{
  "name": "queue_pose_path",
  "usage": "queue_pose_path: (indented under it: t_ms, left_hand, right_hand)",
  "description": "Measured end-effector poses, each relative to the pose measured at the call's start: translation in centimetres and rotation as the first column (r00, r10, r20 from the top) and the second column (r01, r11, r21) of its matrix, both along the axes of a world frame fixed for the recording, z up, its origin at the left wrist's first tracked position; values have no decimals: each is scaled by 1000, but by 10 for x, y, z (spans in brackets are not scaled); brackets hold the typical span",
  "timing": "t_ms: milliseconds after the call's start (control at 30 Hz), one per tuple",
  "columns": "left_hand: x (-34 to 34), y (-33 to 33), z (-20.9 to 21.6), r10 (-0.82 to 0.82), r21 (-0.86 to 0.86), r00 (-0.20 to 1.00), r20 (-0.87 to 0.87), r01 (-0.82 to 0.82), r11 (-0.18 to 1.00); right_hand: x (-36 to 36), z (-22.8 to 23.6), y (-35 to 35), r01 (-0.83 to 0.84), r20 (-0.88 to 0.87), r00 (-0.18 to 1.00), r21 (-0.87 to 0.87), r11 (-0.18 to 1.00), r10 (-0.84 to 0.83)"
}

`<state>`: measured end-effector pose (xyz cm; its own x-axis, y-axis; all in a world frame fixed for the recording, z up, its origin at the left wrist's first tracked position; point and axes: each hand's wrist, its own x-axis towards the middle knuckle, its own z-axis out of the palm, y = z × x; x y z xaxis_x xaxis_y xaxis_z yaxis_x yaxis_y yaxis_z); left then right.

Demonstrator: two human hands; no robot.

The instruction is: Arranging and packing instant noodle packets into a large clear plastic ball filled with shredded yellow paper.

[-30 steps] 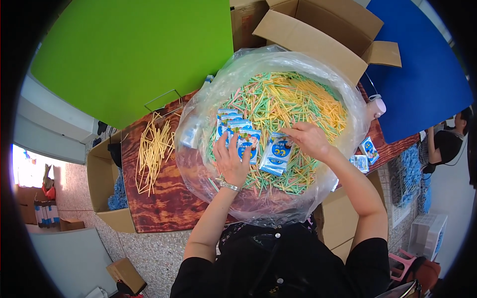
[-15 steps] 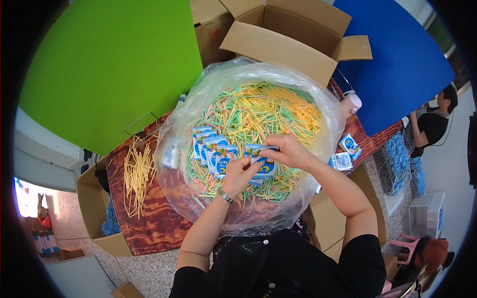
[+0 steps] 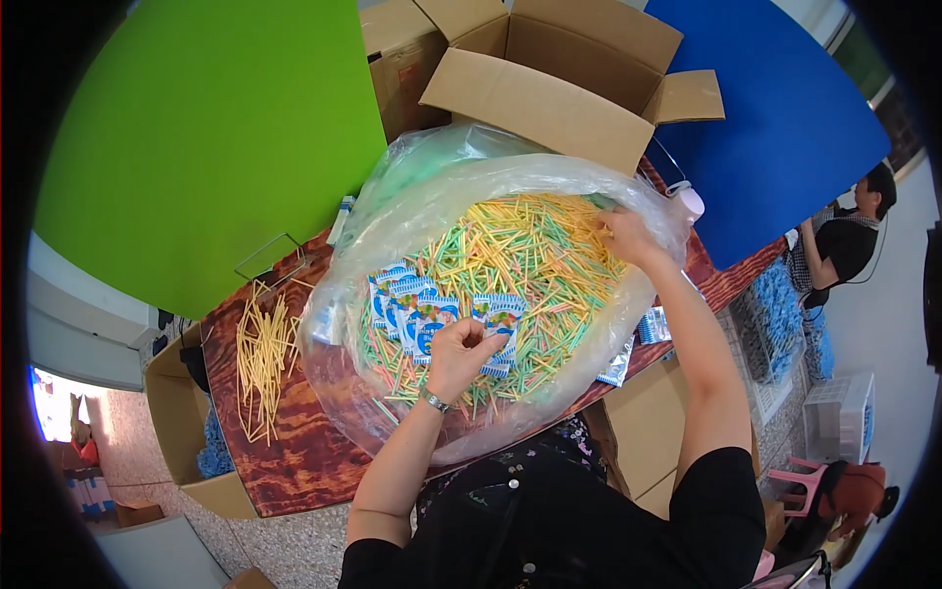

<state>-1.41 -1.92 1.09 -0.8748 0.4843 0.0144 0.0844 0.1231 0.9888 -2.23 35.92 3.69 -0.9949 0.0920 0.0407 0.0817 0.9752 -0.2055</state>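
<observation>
A large clear plastic bag (image 3: 339,285), its mouth spread wide, holds a heap of thin pastel sticks (image 3: 510,245) in yellow, green and pink. My left hand (image 3: 459,361) is closed, its thumb over a small blue-and-white packet (image 3: 498,312) lying on the heap. Left of that hand, several similar packets (image 3: 412,306) overlap in a fanned row. My right hand (image 3: 630,236) has its bent fingers down at the yellow sticks by the bag's right side. Whatever its fingertips grip is too small to make out.
Yellow sticks (image 3: 263,363) lie loose on the red-brown table (image 3: 304,471). An open cardboard box (image 3: 540,98) stands behind the bag, between green (image 3: 216,128) and blue panels (image 3: 775,128). More packets (image 3: 653,326) and a pink cup (image 3: 690,201) are at right. Another person (image 3: 844,245) sits beyond.
My right hand has left the packet and moved up and right to the far side of the heap. My left hand stays at the packet. The view has shifted slightly.
</observation>
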Motion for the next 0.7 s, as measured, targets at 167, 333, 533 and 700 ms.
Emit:
queue_pose_path:
  t_ms: [167,333,533,700]
  left_hand:
    - [1,-6,-4,21,-1,1000,23,-21,1000]
    - [-1,1,-6,0,-13,1000,9,0,1000]
    - [1,5,2,6,-8,999,37,-6,1000]
    - [2,-4,1,48,-25,999,-8,-48,999]
  right_hand:
    - [-1,-11,-17,77,64,996,-167,983,-67]
    - [5,-74,24,-84,-153,986,-122,989,65]
    - [3,-78,21,-93,-106,991,-55,994,86]
    - [5,-14,-23,-39,98,995,47,998,34]
